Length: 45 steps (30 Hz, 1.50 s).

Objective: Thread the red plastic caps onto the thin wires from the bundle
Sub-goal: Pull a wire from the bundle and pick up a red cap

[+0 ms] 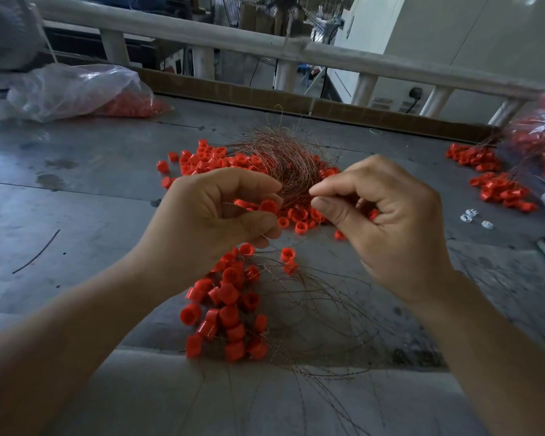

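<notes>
Left hand (221, 215) pinches one red cap (268, 206) between thumb and forefinger. Right hand (387, 225) pinches a strand at the near end of the wire bundle (280, 158), just beside that cap. The bundle lies on the bench (76, 190) among loose caps (208, 158). Threaded caps (230, 309) are piled below the hands. Plastic bag (76, 89) far left.

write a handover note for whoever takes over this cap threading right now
Left hand: pinches one red cap.
Right hand: pinches a strand at the near edge of the wire bundle.
Loose caps lie around the bundle; more in the plastic bag, far left.
Done: threaded caps heaped nearest the person; second heap far right.
Left: the many loose caps.
</notes>
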Each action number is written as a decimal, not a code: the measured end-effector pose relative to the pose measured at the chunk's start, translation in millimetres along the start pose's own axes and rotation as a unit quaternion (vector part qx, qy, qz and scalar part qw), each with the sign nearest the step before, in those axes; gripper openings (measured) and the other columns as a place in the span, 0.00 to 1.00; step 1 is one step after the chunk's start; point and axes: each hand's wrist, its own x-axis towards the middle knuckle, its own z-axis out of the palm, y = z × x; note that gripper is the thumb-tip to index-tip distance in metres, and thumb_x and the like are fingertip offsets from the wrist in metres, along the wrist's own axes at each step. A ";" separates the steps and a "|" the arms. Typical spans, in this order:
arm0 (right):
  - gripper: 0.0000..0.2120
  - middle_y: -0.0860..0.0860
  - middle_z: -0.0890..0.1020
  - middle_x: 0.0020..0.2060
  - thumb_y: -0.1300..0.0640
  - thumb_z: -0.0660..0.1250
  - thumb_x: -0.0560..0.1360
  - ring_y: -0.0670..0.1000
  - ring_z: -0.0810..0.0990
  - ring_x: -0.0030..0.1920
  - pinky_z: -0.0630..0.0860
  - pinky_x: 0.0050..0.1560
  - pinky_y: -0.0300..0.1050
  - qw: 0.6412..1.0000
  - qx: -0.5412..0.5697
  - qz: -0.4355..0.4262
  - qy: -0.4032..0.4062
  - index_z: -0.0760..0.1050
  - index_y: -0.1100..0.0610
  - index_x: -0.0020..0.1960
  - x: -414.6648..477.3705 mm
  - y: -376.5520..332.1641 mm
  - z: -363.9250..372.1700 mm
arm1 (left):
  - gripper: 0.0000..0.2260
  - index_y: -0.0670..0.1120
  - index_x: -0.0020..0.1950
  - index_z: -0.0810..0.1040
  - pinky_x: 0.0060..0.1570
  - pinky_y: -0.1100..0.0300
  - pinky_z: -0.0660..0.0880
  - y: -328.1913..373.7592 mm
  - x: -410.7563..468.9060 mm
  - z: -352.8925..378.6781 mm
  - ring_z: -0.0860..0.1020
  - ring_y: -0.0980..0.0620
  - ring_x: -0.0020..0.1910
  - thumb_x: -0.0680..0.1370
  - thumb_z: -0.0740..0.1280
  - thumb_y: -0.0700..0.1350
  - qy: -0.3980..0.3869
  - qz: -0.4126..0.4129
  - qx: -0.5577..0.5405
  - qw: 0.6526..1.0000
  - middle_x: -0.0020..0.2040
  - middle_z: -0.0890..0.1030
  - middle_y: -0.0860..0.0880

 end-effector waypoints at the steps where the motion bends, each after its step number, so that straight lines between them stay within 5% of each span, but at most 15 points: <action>1: 0.04 0.47 0.76 0.37 0.61 0.70 0.69 0.39 0.74 0.37 0.69 0.40 0.28 1.000 0.003 0.003 -0.001 0.81 0.60 0.43 0.2 -0.2 -0.2 | 0.13 0.50 0.45 0.79 0.36 0.67 0.77 -0.2 0.4 0.3 0.83 0.54 0.36 0.61 0.70 0.46 -0.001 0.000 0.002 1.000 0.40 0.84 0.55; 15: 0.04 0.47 0.78 0.36 0.60 0.70 0.69 0.44 0.76 0.39 0.68 0.40 0.28 0.998 0.038 0.041 -0.037 0.81 0.59 0.42 -0.1 -4.0 -0.1 | 0.12 0.44 0.46 0.79 0.38 0.69 0.77 2.3 0.4 -0.2 0.83 0.56 0.38 0.64 0.67 0.37 -0.021 -0.021 -0.050 0.998 0.40 0.85 0.52; 24: 0.03 0.47 0.78 0.35 0.60 0.70 0.69 0.40 0.75 0.36 0.67 0.38 0.27 0.994 0.047 0.058 -0.086 0.81 0.59 0.41 -1.4 -6.0 3.7 | 0.18 0.54 0.47 0.83 0.42 0.70 0.76 0.1 0.0 -4.7 0.82 0.59 0.42 0.64 0.70 0.34 -0.082 -0.040 -0.110 0.990 0.42 0.85 0.53; 35: 0.02 0.47 0.78 0.32 0.59 0.69 0.69 0.44 0.74 0.34 0.67 0.34 0.28 0.990 0.047 0.099 -0.087 0.80 0.57 0.38 -3.1 -7.5 2.6 | 0.20 0.56 0.48 0.83 0.41 0.69 0.76 -2.2 -1.8 -8.2 0.81 0.54 0.43 0.59 0.76 0.42 -0.108 -0.053 -0.117 0.986 0.46 0.84 0.46; 45: 0.03 0.47 0.79 0.32 0.58 0.68 0.69 0.45 0.76 0.35 0.69 0.34 0.30 0.986 0.056 0.125 -0.095 0.80 0.56 0.37 -2.7 -9.2 1.5 | 0.16 0.56 0.51 0.82 0.42 0.67 0.76 -6.5 -0.8 -8.5 0.81 0.54 0.41 0.67 0.67 0.40 -0.115 -0.048 -0.113 0.986 0.48 0.83 0.43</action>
